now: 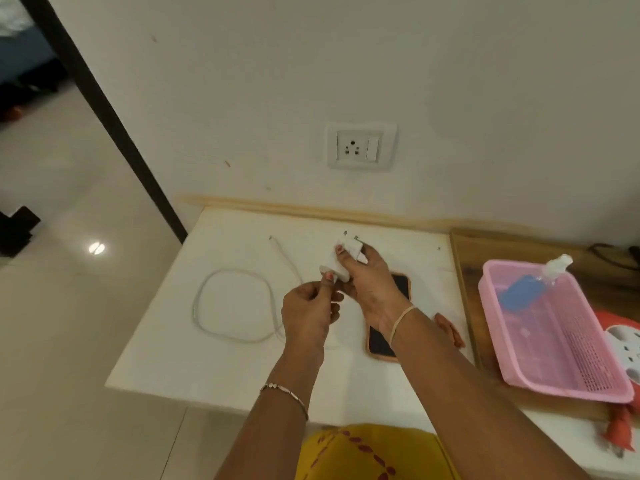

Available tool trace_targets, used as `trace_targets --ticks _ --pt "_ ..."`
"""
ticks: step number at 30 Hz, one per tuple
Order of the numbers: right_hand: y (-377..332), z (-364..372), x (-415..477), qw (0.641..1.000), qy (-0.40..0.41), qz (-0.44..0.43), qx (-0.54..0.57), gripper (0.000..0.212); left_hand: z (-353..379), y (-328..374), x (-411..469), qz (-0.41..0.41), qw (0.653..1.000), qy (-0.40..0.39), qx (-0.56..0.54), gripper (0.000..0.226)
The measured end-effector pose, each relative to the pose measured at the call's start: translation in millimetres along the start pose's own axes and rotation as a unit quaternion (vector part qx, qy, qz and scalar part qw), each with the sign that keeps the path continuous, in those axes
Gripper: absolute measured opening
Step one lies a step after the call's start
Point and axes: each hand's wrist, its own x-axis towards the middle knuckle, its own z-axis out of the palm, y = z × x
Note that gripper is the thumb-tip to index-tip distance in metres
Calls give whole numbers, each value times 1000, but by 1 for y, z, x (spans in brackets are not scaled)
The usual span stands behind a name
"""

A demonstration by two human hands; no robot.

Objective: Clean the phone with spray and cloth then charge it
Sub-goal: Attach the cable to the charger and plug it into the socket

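A yellow garment (363, 452) sits nearest. The left hand (308, 313) pinches the cable (239, 270) end and the right hand (369, 282) grips the adapter (341, 259). The phone (379, 341) lies on the surface (242, 368) beneath the right wrist. Charging looks under way: next, seat the cable, then reach the socket (356, 147).

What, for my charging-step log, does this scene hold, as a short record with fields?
right hand: holds the white adapter, pins pointing toward the wall
left hand: pinches the cable end at the adapter
cable: the rest lies looped on the table
phone: flat on the table, partly under the right forearm
wall socket: nothing plugged in
spray bottle: lying in the pink basket
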Motion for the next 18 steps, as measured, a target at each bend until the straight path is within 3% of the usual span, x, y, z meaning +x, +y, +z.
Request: trace_targets --ticks 7,13,18 --pt "-41 12 27 996 -77 4 -52 28 20 44 25 20 998 -18 -53 27" --pt "-80 23 66 998 -38 -33 -48 26 40 79 57 47 995 -86 6 18" --pt "-99 26 90 997 -29 -35 -54 25 48 91 81 61 992 -93 56 20"
